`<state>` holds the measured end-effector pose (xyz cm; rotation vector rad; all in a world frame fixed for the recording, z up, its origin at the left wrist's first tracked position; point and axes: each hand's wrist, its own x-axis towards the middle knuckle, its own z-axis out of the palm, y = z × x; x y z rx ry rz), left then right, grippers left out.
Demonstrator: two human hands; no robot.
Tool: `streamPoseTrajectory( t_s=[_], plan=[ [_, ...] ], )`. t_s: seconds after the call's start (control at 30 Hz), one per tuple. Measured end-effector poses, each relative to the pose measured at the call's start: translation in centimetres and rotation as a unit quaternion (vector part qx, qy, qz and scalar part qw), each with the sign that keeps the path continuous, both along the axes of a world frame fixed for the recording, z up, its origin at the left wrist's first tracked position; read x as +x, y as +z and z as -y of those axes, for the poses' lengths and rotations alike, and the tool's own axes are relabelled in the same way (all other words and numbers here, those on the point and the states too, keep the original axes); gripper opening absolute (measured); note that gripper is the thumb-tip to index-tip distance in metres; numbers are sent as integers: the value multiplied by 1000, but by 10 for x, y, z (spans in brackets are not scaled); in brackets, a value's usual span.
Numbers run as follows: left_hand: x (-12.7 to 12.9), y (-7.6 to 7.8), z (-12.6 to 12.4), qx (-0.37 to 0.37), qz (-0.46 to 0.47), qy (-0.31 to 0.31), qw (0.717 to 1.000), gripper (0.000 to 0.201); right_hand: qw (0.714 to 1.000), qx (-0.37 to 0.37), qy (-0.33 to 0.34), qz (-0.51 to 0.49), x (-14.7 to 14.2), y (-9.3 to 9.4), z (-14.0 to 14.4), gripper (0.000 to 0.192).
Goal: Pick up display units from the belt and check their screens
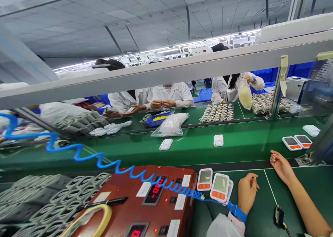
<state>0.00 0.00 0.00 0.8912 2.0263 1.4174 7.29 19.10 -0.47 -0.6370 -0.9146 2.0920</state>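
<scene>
My left hand [248,192], with a blue strap and a pale pink watch band at its wrist, rests over the green bench with its fingers curled in. Nothing shows between them. Just left of it lie white devices with grey screens and orange buttons; one device [220,187] partly covers another, and a second device [205,179] sits beside them. My right hand [282,166] hovers near the bench's far edge, fingers loosely curled and no object visible in them. Beyond it, two more such devices [291,143] lie on the green conveyor belt [192,148].
A red-brown control box [171,192] carries red digits, a tape roll [105,219] and a pen. A coiled blue cord [118,167] crosses above it. Grey casings [70,199] are stacked left. A small black connector [279,217] lies below my right hand. Co-workers [170,95] sit opposite.
</scene>
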Motion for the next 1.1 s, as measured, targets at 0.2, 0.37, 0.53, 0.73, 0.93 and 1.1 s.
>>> streamPoseTrajectory(
  t_s=[0.2, 0.37, 0.53, 0.73, 0.93, 1.1],
  plan=[
    [0, 1, 0, 4, -5, -2, 1000, 28, 995, 66, -25, 66, -1, -7, -3, 45],
    [1, 1, 0, -2, -1, 4, 1000, 28, 959, 201, -100, 175, 4, -6, -16, 53],
    [1, 2, -2, 0, 8, 2, 1000, 28, 777, 421, -196, 425, 5, 3, -48, 53],
    [1, 5, -1, 4, 13, 0, 1000, 28, 632, 497, -193, 563, -5, -14, -56, 53],
    [1, 6, -1, 7, 5, -4, 1000, 27, 624, 540, -168, 539, -7, -27, -50, 46],
    [1, 7, -1, 7, 4, 0, 1000, 27, 657, 581, -121, 465, -19, -24, -47, 42]
  ],
)
